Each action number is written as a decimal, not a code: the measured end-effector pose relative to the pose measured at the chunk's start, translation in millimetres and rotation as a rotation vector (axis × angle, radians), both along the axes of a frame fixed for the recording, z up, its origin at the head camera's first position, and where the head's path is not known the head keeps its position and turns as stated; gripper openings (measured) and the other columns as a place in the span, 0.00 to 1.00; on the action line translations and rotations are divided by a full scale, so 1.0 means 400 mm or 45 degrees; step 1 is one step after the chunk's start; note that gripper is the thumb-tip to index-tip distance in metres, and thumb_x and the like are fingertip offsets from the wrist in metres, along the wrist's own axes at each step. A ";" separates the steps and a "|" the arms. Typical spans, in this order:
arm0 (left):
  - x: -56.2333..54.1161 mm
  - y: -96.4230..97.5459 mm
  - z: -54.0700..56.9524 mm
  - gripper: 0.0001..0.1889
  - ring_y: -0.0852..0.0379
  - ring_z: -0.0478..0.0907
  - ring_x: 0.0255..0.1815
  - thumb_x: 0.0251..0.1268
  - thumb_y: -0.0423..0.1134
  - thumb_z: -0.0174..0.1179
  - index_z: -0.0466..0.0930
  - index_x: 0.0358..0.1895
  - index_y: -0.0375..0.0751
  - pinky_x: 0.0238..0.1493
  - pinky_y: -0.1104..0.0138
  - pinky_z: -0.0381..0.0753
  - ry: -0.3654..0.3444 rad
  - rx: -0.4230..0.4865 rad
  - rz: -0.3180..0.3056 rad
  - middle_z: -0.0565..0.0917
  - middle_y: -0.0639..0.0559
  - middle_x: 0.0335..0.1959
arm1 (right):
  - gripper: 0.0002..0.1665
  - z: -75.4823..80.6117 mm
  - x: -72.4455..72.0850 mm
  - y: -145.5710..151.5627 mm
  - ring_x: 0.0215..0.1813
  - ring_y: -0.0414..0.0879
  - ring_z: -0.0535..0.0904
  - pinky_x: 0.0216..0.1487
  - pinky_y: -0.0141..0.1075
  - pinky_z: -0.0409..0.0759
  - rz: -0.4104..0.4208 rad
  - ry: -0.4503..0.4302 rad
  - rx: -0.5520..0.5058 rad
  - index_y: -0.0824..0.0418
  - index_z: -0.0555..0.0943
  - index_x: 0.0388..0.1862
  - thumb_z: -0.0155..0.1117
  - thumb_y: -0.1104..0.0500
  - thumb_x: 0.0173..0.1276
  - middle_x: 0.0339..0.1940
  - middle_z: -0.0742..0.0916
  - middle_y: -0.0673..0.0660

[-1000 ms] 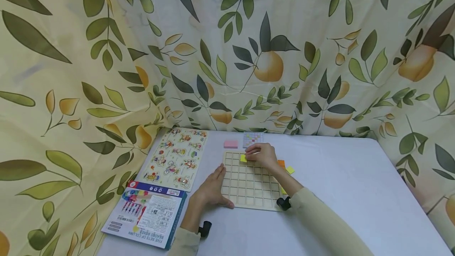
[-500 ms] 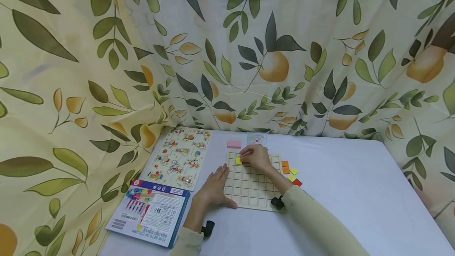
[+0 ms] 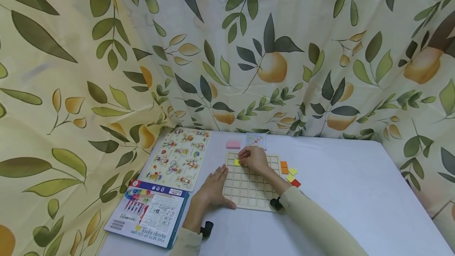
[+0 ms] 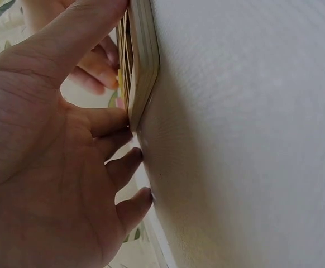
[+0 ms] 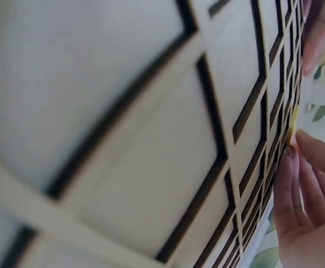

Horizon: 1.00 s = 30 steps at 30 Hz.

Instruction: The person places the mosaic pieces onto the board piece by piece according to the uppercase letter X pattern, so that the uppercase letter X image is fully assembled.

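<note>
Your left hand (image 3: 213, 189) spread, touching board (image 3: 245, 191) at left edge; your right hand (image 3: 254, 159) pinches yellow tile (image 3: 236, 162) near far left corner.

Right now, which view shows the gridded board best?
The head view: it shows most of the gridded board, the right hand covering some. The left wrist view gives mainly its edge; the right wrist view, only a slanted close-up.
</note>
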<state>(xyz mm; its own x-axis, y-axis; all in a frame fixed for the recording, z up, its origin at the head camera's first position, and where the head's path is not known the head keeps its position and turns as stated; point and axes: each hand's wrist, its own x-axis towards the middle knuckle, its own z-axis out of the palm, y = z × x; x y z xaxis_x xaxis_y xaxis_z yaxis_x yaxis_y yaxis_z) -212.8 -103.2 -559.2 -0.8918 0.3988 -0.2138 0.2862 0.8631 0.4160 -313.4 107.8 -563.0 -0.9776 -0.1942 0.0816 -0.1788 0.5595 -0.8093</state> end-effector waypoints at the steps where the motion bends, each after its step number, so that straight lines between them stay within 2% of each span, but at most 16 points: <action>1: 0.001 0.001 0.000 0.71 0.46 0.45 0.87 0.39 0.66 0.82 0.50 0.84 0.37 0.85 0.49 0.49 0.002 0.003 -0.001 0.50 0.44 0.87 | 0.09 0.003 0.006 0.005 0.33 0.41 0.88 0.35 0.35 0.87 -0.001 0.003 -0.010 0.61 0.91 0.39 0.81 0.65 0.59 0.30 0.91 0.49; 7: 0.006 0.004 0.003 0.72 0.44 0.46 0.86 0.39 0.65 0.83 0.50 0.84 0.36 0.85 0.48 0.49 -0.004 0.029 0.004 0.50 0.43 0.87 | 0.10 0.031 0.044 0.058 0.36 0.44 0.89 0.41 0.40 0.89 -0.026 0.062 -0.054 0.64 0.90 0.43 0.79 0.64 0.62 0.34 0.92 0.53; 15: 0.012 0.005 0.001 0.72 0.44 0.45 0.87 0.38 0.62 0.85 0.50 0.84 0.35 0.85 0.48 0.47 -0.012 0.083 0.029 0.50 0.43 0.87 | 0.09 0.058 0.089 0.163 0.36 0.46 0.90 0.41 0.42 0.89 -0.101 0.164 0.004 0.64 0.90 0.42 0.79 0.64 0.63 0.34 0.92 0.54; 20: 0.009 0.002 -0.009 0.72 0.44 0.44 0.87 0.37 0.61 0.85 0.50 0.84 0.35 0.85 0.48 0.46 -0.016 0.095 0.031 0.49 0.43 0.87 | 0.08 0.060 0.112 0.232 0.36 0.46 0.90 0.41 0.42 0.88 -0.186 0.146 0.068 0.62 0.91 0.42 0.79 0.63 0.63 0.34 0.92 0.53; 24: 0.003 -0.001 -0.028 0.74 0.46 0.43 0.87 0.36 0.65 0.84 0.48 0.85 0.38 0.85 0.50 0.45 -0.001 0.069 0.036 0.47 0.46 0.87 | 0.08 0.049 0.125 0.290 0.37 0.47 0.89 0.42 0.42 0.88 -0.257 0.122 0.134 0.61 0.90 0.42 0.78 0.63 0.64 0.34 0.92 0.53; 30: -0.003 -0.002 -0.043 0.75 0.46 0.44 0.87 0.33 0.67 0.84 0.49 0.85 0.40 0.85 0.49 0.46 0.009 0.086 0.039 0.48 0.47 0.87 | 0.09 0.030 0.147 0.360 0.40 0.49 0.87 0.45 0.43 0.85 -0.386 0.022 0.223 0.60 0.90 0.45 0.76 0.61 0.67 0.36 0.91 0.54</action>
